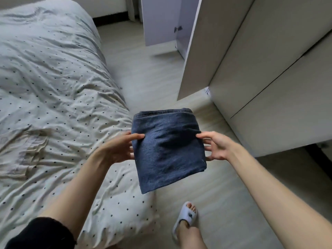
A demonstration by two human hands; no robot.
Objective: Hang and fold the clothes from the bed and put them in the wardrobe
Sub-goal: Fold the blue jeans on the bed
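Observation:
A pair of dark blue jeans [167,146], folded into a flat rectangle, hangs in the air over the floor just off the bed's edge. My left hand [118,150] grips its left side, thumb on top and fingers underneath. My right hand [215,146] grips the right side the same way. On the bed [53,78], at the left, lies a pale beige garment [23,151], crumpled and flat. The wardrobe [269,69] stands to the right, with an open white door [203,51] swung out toward the bed.
The bed has a white cover with small dark dots. Light wood-look floor [143,72] runs between bed and wardrobe. A second open door [159,20] stands further back. My foot in a pale slipper [186,218] is on the floor below the jeans.

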